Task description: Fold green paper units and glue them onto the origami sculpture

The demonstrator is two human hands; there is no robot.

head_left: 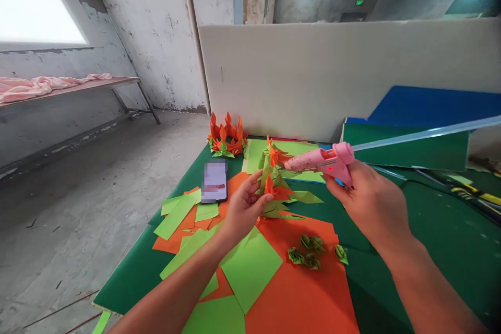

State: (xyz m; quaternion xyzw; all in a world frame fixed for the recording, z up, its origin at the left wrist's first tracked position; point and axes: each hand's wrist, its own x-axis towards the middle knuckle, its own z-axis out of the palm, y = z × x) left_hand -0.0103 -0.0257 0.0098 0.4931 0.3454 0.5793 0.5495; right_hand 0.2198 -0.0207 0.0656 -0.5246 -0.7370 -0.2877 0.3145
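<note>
A pink hot glue gun [332, 162] is gripped in my right hand [373, 201], with a long clear glue stick [422, 137] sticking out of its back. Its nozzle points left, at or close to a folded paper piece of green leaves and orange flowers [277, 192]. My left hand [247, 201] holds that paper piece from its left side, thumb and fingers closed on it. Below, on an orange sheet [301, 297], lie several small folded green paper buds [312, 261]. Whether the nozzle touches the paper I cannot tell.
Loose green sheets [250, 266] and orange scraps cover the table's near left. A phone [214, 181] lies behind them. An orange paper crown [227, 135] stands at the back left corner. Green and blue boards [410, 148] lean at the back right, with a yellow-black cutter [475, 195] nearby.
</note>
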